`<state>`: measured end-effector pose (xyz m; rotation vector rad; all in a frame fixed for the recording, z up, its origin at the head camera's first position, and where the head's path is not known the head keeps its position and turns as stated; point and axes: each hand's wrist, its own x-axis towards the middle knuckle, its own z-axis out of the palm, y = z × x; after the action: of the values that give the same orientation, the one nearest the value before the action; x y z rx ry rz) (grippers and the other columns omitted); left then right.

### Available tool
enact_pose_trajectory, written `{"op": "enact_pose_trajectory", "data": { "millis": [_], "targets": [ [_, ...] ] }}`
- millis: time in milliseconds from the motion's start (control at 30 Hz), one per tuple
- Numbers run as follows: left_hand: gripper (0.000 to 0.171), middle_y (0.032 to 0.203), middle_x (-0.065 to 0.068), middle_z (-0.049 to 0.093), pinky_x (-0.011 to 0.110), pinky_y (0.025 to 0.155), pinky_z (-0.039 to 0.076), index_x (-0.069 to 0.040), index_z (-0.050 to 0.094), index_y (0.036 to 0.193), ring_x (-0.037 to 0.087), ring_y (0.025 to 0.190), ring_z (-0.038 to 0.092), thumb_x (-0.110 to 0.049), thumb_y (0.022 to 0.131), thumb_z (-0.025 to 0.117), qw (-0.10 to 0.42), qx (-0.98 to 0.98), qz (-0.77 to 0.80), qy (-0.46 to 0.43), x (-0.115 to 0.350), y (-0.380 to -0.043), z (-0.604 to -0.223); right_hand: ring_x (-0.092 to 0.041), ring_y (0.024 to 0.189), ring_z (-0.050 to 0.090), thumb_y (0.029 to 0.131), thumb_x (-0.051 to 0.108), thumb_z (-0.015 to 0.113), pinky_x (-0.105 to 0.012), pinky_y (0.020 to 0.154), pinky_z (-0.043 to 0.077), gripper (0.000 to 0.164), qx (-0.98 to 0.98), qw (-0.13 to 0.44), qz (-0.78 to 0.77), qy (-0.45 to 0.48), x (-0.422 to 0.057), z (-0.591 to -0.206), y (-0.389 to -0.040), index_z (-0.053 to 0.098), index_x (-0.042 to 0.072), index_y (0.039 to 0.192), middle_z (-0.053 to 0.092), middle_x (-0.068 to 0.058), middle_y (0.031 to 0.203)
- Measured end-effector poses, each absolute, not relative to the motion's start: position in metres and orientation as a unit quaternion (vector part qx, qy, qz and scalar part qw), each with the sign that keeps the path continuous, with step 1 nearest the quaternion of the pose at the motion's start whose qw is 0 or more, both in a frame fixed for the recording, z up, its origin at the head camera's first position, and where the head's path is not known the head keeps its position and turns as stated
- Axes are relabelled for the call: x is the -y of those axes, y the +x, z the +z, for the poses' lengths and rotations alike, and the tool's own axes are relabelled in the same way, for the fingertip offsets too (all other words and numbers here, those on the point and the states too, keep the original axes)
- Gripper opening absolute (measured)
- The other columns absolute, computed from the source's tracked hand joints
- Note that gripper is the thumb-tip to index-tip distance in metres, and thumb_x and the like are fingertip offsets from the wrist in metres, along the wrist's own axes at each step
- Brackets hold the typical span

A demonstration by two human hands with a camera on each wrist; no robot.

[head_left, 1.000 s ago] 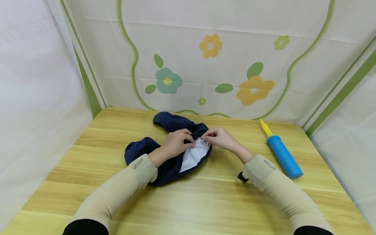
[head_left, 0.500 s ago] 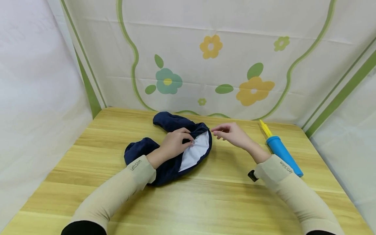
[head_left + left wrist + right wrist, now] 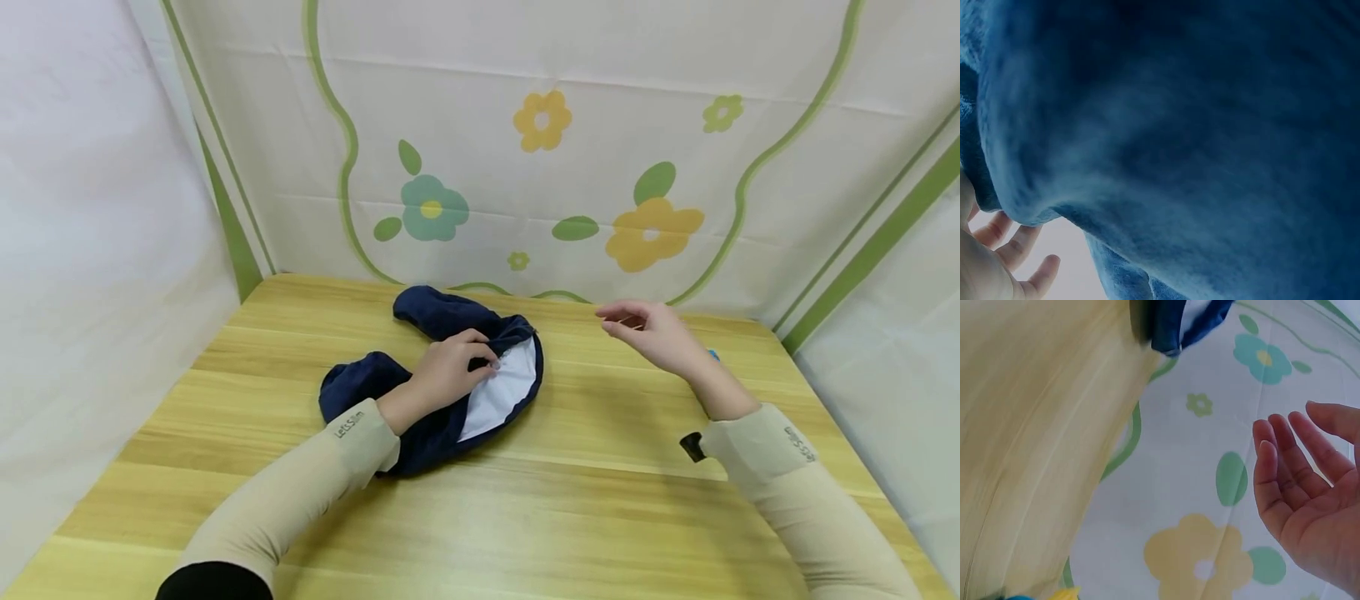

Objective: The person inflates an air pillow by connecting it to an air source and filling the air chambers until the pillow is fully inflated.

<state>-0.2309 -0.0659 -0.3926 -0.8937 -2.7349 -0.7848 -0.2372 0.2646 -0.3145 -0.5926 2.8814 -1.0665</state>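
A navy, plush, U-shaped neck pillow [image 3: 438,312] lies on the wooden table, its two arms pointing left. On its right side a long opening shows the white inside [image 3: 506,387]. My left hand [image 3: 446,371] lies across the pillow and pinches the fabric along the opening's edge; dark cloth fills most of the left wrist view, with the fingers [image 3: 1016,247] at its lower left. Raised over the table to the right, my right hand [image 3: 648,333] holds nothing. Its fingers [image 3: 1300,462] are loosely bent in the right wrist view.
A blue hand pump [image 3: 713,355] is almost wholly hidden behind my right forearm; its yellow nozzle [image 3: 1066,594] peeks in at the bottom of the right wrist view. A flower-print cloth [image 3: 480,108] hangs along the table's back edge, and plain white cloth hangs at the left.
My right hand has let go of the pillow's opening and moved away to the right, now over the pump. The left hand keeps its hold, and the pillow lies as before.
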Motion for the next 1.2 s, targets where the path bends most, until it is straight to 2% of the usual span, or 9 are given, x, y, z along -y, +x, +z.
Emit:
{"op": "enact_pose_trajectory", "data": {
  "millis": [233, 400, 767, 1033, 1200],
  "targets": [
    [0.017, 0.129, 0.009, 0.064, 0.043, 0.086, 0.055, -0.015, 0.079, 0.11, 0.025, 0.107, 0.067, -0.022, 0.096, 0.076, 0.054, 0.919, -0.256, -0.293, 0.064, -0.229, -0.39, -0.039, 0.108, 0.064, 0.108, 0.024, 0.057, -0.053, 0.087, 0.053, 0.04, -0.936, -0.006, -0.309, -0.166, -0.299, -0.314, -0.236, 0.06, -0.002, 0.138, 0.067, -0.023, 0.122],
    [0.016, 0.129, 0.007, 0.064, 0.043, 0.087, 0.055, -0.016, 0.079, 0.111, 0.024, 0.108, 0.066, -0.022, 0.097, 0.075, 0.031, 0.924, -0.25, -0.288, 0.062, -0.229, -0.386, -0.049, 0.113, 0.061, 0.108, 0.023, 0.057, -0.059, 0.088, 0.052, 0.046, -0.951, 0.002, -0.282, -0.125, -0.327, -0.316, -0.235, 0.053, -0.007, 0.142, 0.062, -0.031, 0.127],
    [0.015, 0.128, 0.006, 0.064, 0.043, 0.09, 0.054, -0.017, 0.079, 0.111, 0.023, 0.11, 0.065, -0.022, 0.097, 0.075, 0.009, 0.929, -0.244, -0.277, 0.062, -0.229, -0.387, -0.058, 0.119, 0.051, 0.106, 0.028, 0.058, -0.062, 0.089, 0.049, 0.066, -0.97, 0.088, -0.221, -0.051, -0.378, -0.334, -0.237, 0.034, -0.015, 0.15, 0.05, -0.041, 0.135],
    [0.015, 0.127, 0.007, 0.064, 0.043, 0.09, 0.054, -0.016, 0.079, 0.11, 0.024, 0.11, 0.065, -0.02, 0.096, 0.076, 0.012, 0.928, -0.249, -0.278, 0.062, -0.228, -0.389, -0.06, 0.115, 0.05, 0.106, 0.036, 0.058, -0.066, 0.089, 0.046, 0.074, -0.973, 0.105, -0.202, -0.036, -0.403, -0.345, -0.235, 0.029, -0.017, 0.149, 0.048, -0.044, 0.132],
    [0.015, 0.127, 0.007, 0.064, 0.044, 0.09, 0.054, -0.016, 0.079, 0.11, 0.025, 0.111, 0.065, -0.02, 0.096, 0.076, 0.01, 0.928, -0.247, -0.277, 0.062, -0.228, -0.388, -0.057, 0.108, 0.056, 0.105, 0.041, 0.059, -0.053, 0.074, 0.056, 0.085, -0.971, 0.141, -0.191, -0.036, -0.411, -0.347, -0.234, 0.022, -0.022, 0.148, 0.046, -0.049, 0.131]
  ]
}}
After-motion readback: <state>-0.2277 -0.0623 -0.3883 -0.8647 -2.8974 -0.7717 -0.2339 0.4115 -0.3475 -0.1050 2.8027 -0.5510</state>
